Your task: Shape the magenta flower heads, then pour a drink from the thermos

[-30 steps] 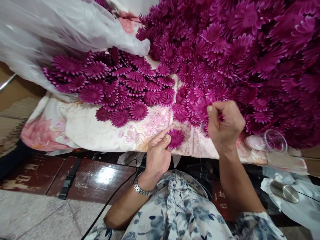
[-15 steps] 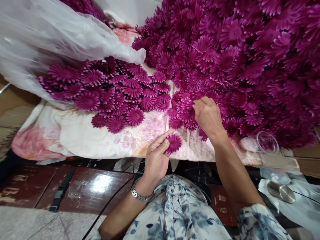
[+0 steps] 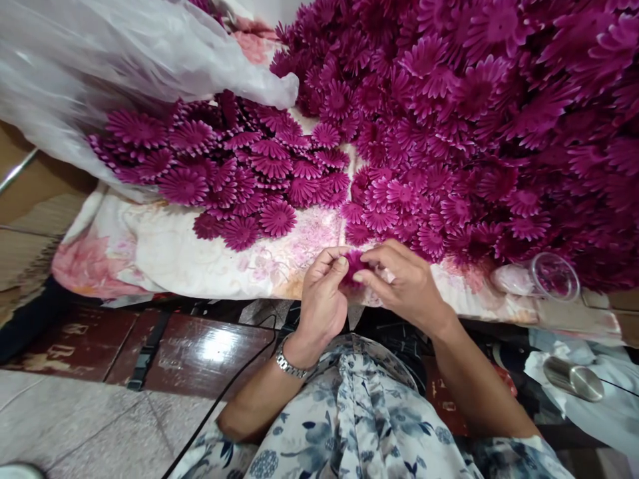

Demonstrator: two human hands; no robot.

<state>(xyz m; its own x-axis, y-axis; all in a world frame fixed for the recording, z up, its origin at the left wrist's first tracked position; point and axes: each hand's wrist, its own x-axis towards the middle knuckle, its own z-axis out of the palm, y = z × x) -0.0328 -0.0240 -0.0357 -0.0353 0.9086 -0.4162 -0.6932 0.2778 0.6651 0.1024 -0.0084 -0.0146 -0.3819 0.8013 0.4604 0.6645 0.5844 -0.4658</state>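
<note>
One flower head (image 3: 354,267), deep magenta, pinched at its L edge by the L hand (image 3: 322,293), w/ the R hand's (image 3: 409,286) fingertips up close on its R side. It's nr the front edge of the surface (image 3: 184,263), just this side of the lg heap (image 3: 449,126). Partly hidden & blurry; can't tell if 1 layer or 2.

Magenta daisy-shaped flowers (image 3: 479,86), upper right, look matt, like fabric. Crumpled translucent white plastic sheeting (image 3: 164,53), upper left, has soft sheen. The cream flower-printed cloth (image 3: 194,263) looks matt; the red-brown board (image 3: 192,342), lower left, is glossy; the silver cylinder (image 3: 564,376), lower right, is smooth metal.
</note>
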